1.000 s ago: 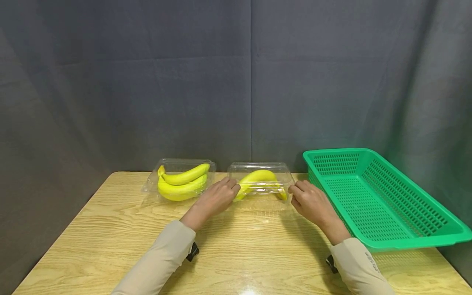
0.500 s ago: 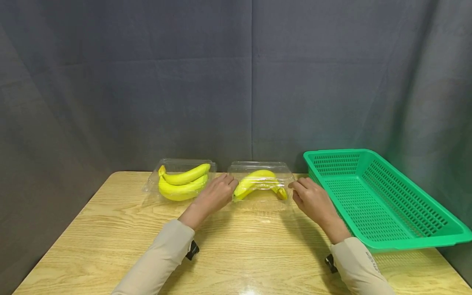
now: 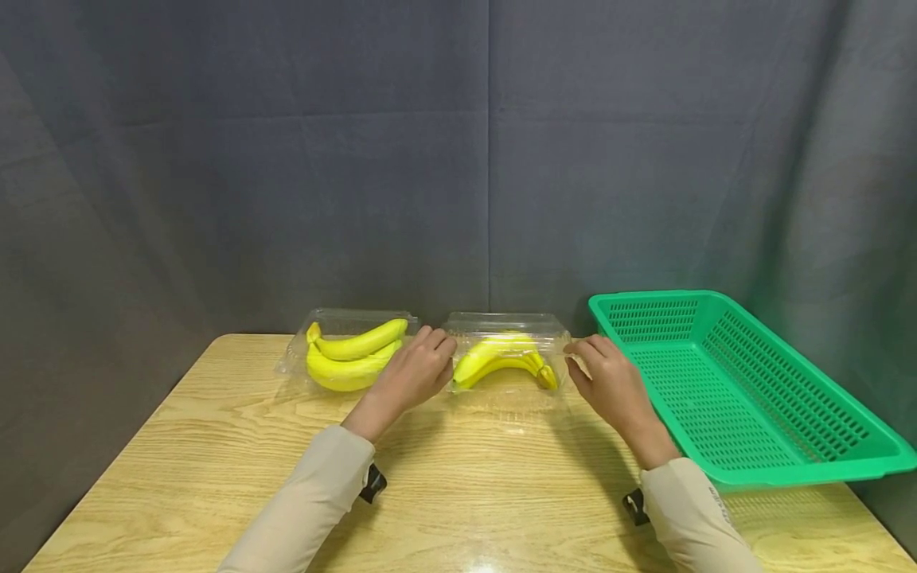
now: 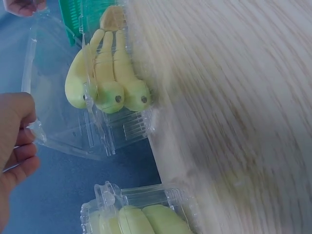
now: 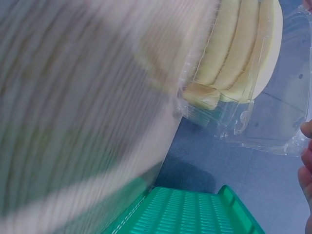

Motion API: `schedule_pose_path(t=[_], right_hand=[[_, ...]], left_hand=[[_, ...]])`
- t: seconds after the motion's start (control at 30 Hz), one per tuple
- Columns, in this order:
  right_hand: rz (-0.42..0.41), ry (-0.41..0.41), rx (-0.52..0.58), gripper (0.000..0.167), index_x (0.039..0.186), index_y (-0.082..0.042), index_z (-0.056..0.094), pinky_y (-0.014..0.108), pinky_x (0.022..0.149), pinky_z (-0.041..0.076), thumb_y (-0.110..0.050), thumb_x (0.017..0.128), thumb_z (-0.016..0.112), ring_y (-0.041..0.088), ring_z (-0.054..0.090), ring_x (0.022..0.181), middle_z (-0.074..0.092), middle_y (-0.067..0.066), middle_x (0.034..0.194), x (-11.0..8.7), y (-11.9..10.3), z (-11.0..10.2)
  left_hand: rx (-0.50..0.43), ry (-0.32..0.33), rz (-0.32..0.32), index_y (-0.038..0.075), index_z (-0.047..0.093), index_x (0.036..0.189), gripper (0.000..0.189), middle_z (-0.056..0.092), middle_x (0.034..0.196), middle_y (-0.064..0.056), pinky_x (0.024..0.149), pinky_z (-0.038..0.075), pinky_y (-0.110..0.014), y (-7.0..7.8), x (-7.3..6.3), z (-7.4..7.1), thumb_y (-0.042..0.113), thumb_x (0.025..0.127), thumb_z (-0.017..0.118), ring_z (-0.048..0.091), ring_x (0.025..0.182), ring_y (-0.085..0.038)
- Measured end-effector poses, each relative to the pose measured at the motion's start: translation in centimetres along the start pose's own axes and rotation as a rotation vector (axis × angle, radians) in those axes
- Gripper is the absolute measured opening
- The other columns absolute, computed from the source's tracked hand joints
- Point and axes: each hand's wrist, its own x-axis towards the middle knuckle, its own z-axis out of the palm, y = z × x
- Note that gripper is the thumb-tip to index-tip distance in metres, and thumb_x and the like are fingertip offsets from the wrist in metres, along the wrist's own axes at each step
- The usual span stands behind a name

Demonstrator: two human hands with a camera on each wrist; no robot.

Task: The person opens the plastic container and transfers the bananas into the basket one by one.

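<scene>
Ideally, we keep the lid (image 4: 56,73) level: our left hand (image 3: 417,362) and right hand (image 3: 609,380) pinch its corners near the counter's far edge (image 3: 251,342).

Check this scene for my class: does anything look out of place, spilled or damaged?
The green basket looks out of place: in the head view, its right side appears to jut past the right edge of the table. Otherwise nothing stands out: the banana bunches lie inside clear containers, and no spill shows.
</scene>
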Motion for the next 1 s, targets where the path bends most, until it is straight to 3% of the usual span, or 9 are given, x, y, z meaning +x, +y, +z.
schedule_pose_path(t=[0.1, 0.2, 0.33, 0.43, 0.53, 0.73, 1.0], right_hand=[[0.028, 0.012, -0.007, 0.021, 0.092, -0.001, 0.067, 0.038, 0.055, 0.051, 0.006, 0.075, 0.078, 0.027, 0.059, 0.075, 0.062, 0.01, 0.086, 0.0, 0.0, 0.0], [0.091, 0.037, -0.012, 0.02, 0.091, -0.002, 0.069, 0.038, 0.053, 0.051, 0.002, 0.076, 0.08, 0.027, 0.062, 0.074, 0.064, 0.01, 0.087, 0.1, 0.0, -0.1], [0.19, 0.057, 0.02, 0.018, 0.091, -0.002, 0.07, 0.042, 0.057, 0.052, -0.004, 0.077, 0.081, 0.029, 0.064, 0.074, 0.066, 0.011, 0.086, 0.4, -0.1, -0.2], [0.227, 0.063, 0.055, 0.016, 0.089, 0.0, 0.07, 0.044, 0.061, 0.052, -0.004, 0.077, 0.081, 0.031, 0.064, 0.074, 0.066, 0.013, 0.084, 0.5, 0.0, -0.3], [0.244, 0.08, 0.082, 0.016, 0.088, 0.001, 0.07, 0.043, 0.061, 0.052, -0.003, 0.077, 0.081, 0.03, 0.063, 0.073, 0.065, 0.013, 0.083, 0.5, 0.0, -0.2], [0.292, 0.119, 0.127, 0.017, 0.087, 0.003, 0.07, 0.042, 0.06, 0.055, -0.003, 0.076, 0.082, 0.029, 0.064, 0.072, 0.067, 0.016, 0.082, 0.7, 0.1, 0.0], [0.44, 0.13, 0.206, 0.018, 0.089, 0.004, 0.071, 0.044, 0.062, 0.057, -0.008, 0.079, 0.081, 0.032, 0.067, 0.075, 0.069, 0.015, 0.086, 1.2, -0.1, 0.0]], left_hand=[[-0.072, 0.015, -0.051, 0.003, 0.061, 0.085, 0.006, 0.056, 0.082, -0.006, 0.064, 0.046, -0.029, 0.0, 0.0, -0.1, 0.001, 0.085, 0.066, 0.048, 0.072, -0.021], [-0.188, 0.042, -0.124, 0.004, 0.06, 0.083, 0.008, 0.055, 0.081, -0.005, 0.077, 0.051, -0.036, 0.0, 0.0, -0.1, 0.001, 0.085, 0.068, 0.049, 0.073, -0.02], [-0.3, 0.076, -0.206, 0.004, 0.063, 0.086, 0.007, 0.058, 0.084, -0.005, 0.08, 0.052, -0.039, -0.3, -0.1, 0.1, 0.002, 0.086, 0.07, 0.056, 0.078, -0.021], [-0.338, 0.097, -0.237, 0.003, 0.064, 0.087, 0.007, 0.06, 0.086, -0.007, 0.07, 0.051, -0.035, -0.5, -0.1, 0.2, 0.004, 0.086, 0.072, 0.058, 0.081, -0.024], [-0.37, 0.116, -0.263, 0.003, 0.065, 0.087, 0.007, 0.061, 0.086, -0.007, 0.069, 0.051, -0.035, -0.6, -0.1, 0.3, 0.004, 0.086, 0.072, 0.06, 0.08, -0.025], [-0.431, 0.139, -0.344, 0.003, 0.068, 0.086, 0.006, 0.062, 0.086, -0.007, 0.07, 0.053, -0.036, -0.5, 0.0, 0.4, 0.005, 0.085, 0.073, 0.062, 0.081, -0.023], [-0.536, 0.198, -0.453, 0.005, 0.07, 0.088, 0.004, 0.065, 0.088, -0.006, 0.075, 0.055, -0.039, -0.7, 0.1, 0.5, 0.006, 0.086, 0.073, 0.064, 0.083, -0.024]])
